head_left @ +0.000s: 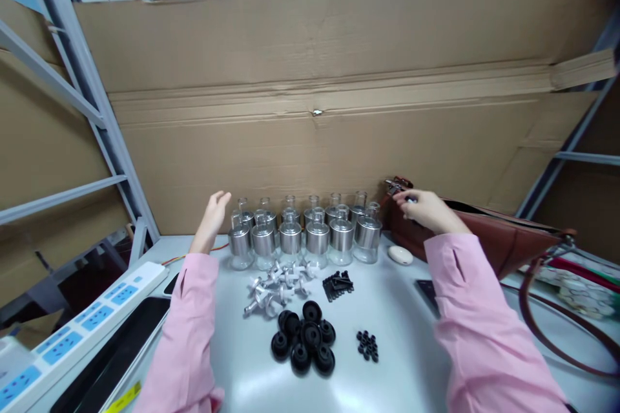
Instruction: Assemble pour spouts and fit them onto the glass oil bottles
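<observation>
My left hand is raised at the left end of two rows of glass bottles with metal bands, its fingers extended and nothing visible in it. Over the opening side of a brown leather bag, my right hand has its fingers closed, with a small dark and pale bit showing between them that I cannot make out. In front of the bottles lie a pile of white plastic fittings, a few thin black pieces, round black caps and small black rings.
A white oval object rests beside the bag. To the left are a white power strip and a dark flat device. Cardboard walls off the back, with grey metal shelf posts at the sides. The bag's strap trails at right.
</observation>
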`<state>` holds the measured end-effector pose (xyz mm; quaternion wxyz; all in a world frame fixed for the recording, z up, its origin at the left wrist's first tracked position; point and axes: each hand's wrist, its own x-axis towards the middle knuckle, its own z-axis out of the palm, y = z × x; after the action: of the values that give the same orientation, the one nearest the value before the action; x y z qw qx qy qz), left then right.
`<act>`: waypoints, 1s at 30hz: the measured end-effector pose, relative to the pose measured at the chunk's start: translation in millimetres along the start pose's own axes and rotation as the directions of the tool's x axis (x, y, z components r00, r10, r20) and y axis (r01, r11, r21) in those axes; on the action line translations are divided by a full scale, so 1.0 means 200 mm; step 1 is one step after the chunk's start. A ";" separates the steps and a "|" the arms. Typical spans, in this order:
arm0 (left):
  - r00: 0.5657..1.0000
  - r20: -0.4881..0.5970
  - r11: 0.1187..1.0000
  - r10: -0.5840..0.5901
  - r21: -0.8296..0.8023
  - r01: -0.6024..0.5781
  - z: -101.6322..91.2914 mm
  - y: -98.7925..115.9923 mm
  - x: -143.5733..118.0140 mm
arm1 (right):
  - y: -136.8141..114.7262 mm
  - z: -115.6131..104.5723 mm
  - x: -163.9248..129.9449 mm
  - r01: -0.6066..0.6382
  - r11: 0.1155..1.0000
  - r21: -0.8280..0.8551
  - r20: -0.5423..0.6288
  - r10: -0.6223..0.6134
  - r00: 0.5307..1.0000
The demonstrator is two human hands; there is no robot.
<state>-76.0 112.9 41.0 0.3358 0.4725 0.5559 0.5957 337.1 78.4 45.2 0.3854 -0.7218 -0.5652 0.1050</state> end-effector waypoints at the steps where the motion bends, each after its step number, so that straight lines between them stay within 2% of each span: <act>1: 0.998 -0.032 0.998 0.055 0.008 -0.054 0.01 0.05 -0.02 | -0.06 -0.03 -0.02 0.014 1.000 -0.008 -0.069 -0.014 0.997; 2: 0.985 -0.047 0.986 0.166 0.031 -0.165 0.03 0.11 -0.06 | -0.13 -0.06 -0.06 0.033 0.999 -0.017 -0.178 -0.036 0.983; 3: 0.964 -0.048 0.965 0.261 0.032 -0.260 0.06 0.15 -0.11 | -0.20 -0.07 -0.10 0.110 0.994 0.004 -0.315 -0.103 0.944; 4: 0.931 -0.024 0.931 0.364 0.024 -0.364 0.10 0.19 -0.17 | -0.28 -0.06 -0.15 0.200 0.979 0.050 -0.406 -0.163 0.899; 5: 0.888 -0.008 0.888 0.460 0.023 -0.460 0.15 0.22 -0.24 | -0.36 -0.04 -0.21 0.281 0.950 0.133 -0.436 -0.199 0.878; 6: 0.852 0.053 0.851 0.521 0.035 -0.523 0.19 0.23 -0.32 | -0.43 0.00 -0.28 0.348 0.911 0.221 -0.436 -0.228 0.871; 7: 0.817 0.166 0.822 0.553 0.052 -0.567 0.24 0.24 -0.40 | -0.48 0.04 -0.34 0.410 0.870 0.274 -0.407 -0.281 0.869; 8: 0.764 0.326 0.793 0.557 0.064 -0.606 0.29 0.23 -0.49 | -0.52 0.10 -0.41 0.457 0.836 0.305 -0.373 -0.337 0.864; 9: 0.688 0.486 0.760 0.539 0.073 -0.646 0.32 0.20 -0.58 | -0.55 0.17 -0.48 0.487 0.813 0.321 -0.336 -0.383 0.860; 11: 0.592 0.645 0.712 0.484 0.102 -0.694 0.38 0.13 -0.73 | -0.54 0.29 -0.60 0.487 0.794 0.364 -0.193 -0.448 0.873; 12: 0.606 0.657 0.704 0.449 0.158 -0.692 0.39 0.09 -0.79 | -0.52 0.35 -0.65 0.455 0.798 0.394 -0.127 -0.443 0.887; 14: 0.643 0.672 0.678 0.368 0.279 -0.679 0.39 0.01 -0.87 | -0.46 0.43 -0.72 0.411 0.807 0.423 -0.089 -0.414 0.906; 16: 0.629 0.694 0.602 0.351 0.347 -0.719 0.38 -0.06 -0.89 | -0.38 0.48 -0.74 0.431 0.804 0.410 -0.073 -0.442 0.894; 17: 0.613 0.704 0.565 0.358 0.360 -0.743 0.37 -0.08 -0.89 | -0.34 0.49 -0.75 0.467 0.791 0.396 -0.061 -0.485 0.872; 19: 0.599 0.709 0.526 0.372 0.371 -0.765 0.35 -0.11 -0.86 | -0.29 0.49 -0.73 0.565 0.750 0.343 0.021 -0.608 0.794; 21: 0.625 0.694 0.545 0.357 0.388 -0.743 0.34 -0.13 -0.83 | -0.25 0.48 -0.72 0.649 0.712 0.268 0.103 -0.691 0.715; 22: 0.652 0.677 0.573 0.341 0.400 -0.716 0.33 -0.13 -0.82 | -0.23 0.47 -0.71 0.685 0.692 0.228 0.118 -0.718 0.686; 25: 0.711 0.634 0.672 0.306 0.386 -0.633 0.32 -0.13 -0.80 | -0.21 0.46 -0.72 0.759 0.635 0.143 0.072 -0.772 0.632; 27: 0.712 0.623 0.711 0.324 0.336 -0.618 0.31 -0.13 -0.80 | -0.21 0.46 -0.72 0.804 0.586 0.106 0.000 -0.808 0.589; 30: 0.706 0.594 0.698 0.385 0.313 -0.644 0.32 -0.12 -0.83 | -0.21 0.44 -0.72 0.855 0.519 0.021 -0.091 -0.850 0.518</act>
<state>36.0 -15.2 -18.7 0.1421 0.8164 0.4255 0.3636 205.8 -8.9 -27.1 0.4290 -0.3434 -0.8289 -0.1044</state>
